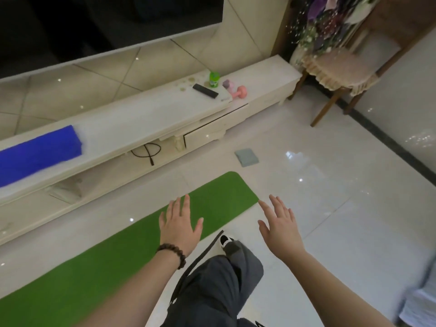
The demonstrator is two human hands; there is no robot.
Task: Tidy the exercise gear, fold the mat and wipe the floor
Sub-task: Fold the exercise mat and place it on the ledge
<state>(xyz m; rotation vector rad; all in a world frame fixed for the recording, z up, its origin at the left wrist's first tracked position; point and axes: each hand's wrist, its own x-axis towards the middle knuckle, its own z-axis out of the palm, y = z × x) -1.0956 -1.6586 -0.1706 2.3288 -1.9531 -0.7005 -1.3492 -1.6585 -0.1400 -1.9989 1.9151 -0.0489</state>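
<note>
I have both hands stretched out ahead of me, palms down, and neither holds anything. My left hand (pixel 179 226) hovers with its fingers straight and spread, a wide grip, above the near end of the green mat (pixel 99 256); a dark bead bracelet (pixel 173 252) sits on that wrist. My right hand (pixel 279 226) is spread just as wide, out over the glossy floor (pixel 330 197) to the right of the mat's rounded corner. I cannot tell whether either hand touches anything below it.

The mat lies flat on the floor, running from beyond my left fingertips back down past my left forearm. Between my two arms I see my grey trouser leg (pixel 224 279) and a shoe (pixel 225 240) at the mat's edge, with a dark strap (pixel 200 256) trailing beside them.

Ahead of my right hand, well apart from it, a small grey folded cloth (pixel 246 156) lies on the floor near the low white table (pixel 141 119). Farther on, on that table's top, a pink dumbbell (pixel 238 92) rests just beside a green bottle (pixel 214 79) and a black remote (pixel 205 90). Far to the left of my left hand, a blue folded mat or towel (pixel 37 154) lies on the same top.
</note>
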